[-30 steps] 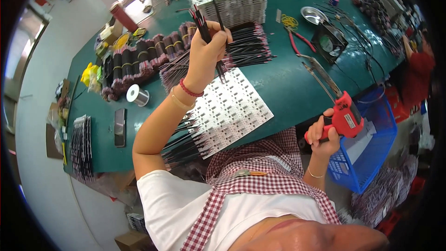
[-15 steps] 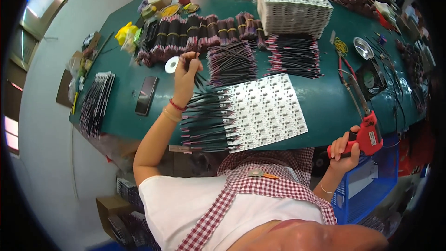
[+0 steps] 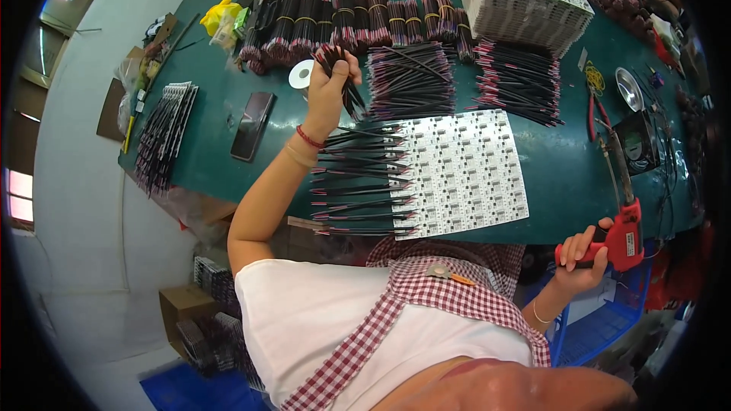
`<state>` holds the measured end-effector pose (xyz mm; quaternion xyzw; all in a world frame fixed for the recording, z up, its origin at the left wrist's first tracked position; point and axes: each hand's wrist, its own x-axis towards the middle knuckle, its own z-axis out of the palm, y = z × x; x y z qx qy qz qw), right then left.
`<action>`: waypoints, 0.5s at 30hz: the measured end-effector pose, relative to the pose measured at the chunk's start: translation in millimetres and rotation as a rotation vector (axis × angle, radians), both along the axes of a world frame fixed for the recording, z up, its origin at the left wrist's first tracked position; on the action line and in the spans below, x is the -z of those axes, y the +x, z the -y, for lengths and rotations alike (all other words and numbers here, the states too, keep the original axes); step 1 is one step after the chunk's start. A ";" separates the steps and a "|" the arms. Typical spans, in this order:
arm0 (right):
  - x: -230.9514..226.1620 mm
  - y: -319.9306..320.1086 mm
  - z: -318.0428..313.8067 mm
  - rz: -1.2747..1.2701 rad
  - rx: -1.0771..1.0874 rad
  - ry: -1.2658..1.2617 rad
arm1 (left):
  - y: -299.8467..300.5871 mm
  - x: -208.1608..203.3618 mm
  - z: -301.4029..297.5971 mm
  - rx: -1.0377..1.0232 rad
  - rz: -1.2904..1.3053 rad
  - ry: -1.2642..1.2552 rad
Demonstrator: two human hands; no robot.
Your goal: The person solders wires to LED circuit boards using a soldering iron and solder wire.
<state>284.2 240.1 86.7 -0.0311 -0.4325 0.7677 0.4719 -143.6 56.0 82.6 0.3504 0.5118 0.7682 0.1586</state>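
Observation:
My left hand [image 3: 333,90] is closed round a bunch of short black wires [image 3: 350,95] with reddish ends, raised over the table. In my right hand [image 3: 585,260] is a red soldering gun [image 3: 627,240], gripped by its handle, its long metal barrel pointing away from me. Between the hands lies a white panel of small circuit boards [image 3: 464,175]. Along the panel's left edge, rows of black wires [image 3: 354,192] stick out to the left. Just beyond it are two loose piles of similar wires, a left pile [image 3: 411,84] and a right pile [image 3: 519,84].
Several banded wire bundles [image 3: 304,23] line the back, beside a tall stack of white panels [image 3: 525,0]. A white spool [image 3: 301,74] and a phone [image 3: 253,126] lie left. Wired boards [image 3: 166,137] rest further left. Red-handled pliers [image 3: 598,118] and a metal bowl [image 3: 629,90] are right.
My left hand has risen a little and now shows a fuller, upright bunch of wires in its fist. The whole view has shifted slightly; my right hand keeps the soldering gun.

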 end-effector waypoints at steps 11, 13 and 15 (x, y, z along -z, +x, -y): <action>-0.8 -5.5 -4.2 0.029 0.016 -0.013 | 0.4 3.3 2.2 0.033 -0.042 -0.087; -0.8 -4.4 -3.8 0.027 0.016 -0.012 | 1.7 4.5 2.5 0.025 0.028 0.001; 0.5 -3.4 -3.7 0.024 0.015 -0.007 | -0.2 6.2 2.9 0.001 0.030 -0.010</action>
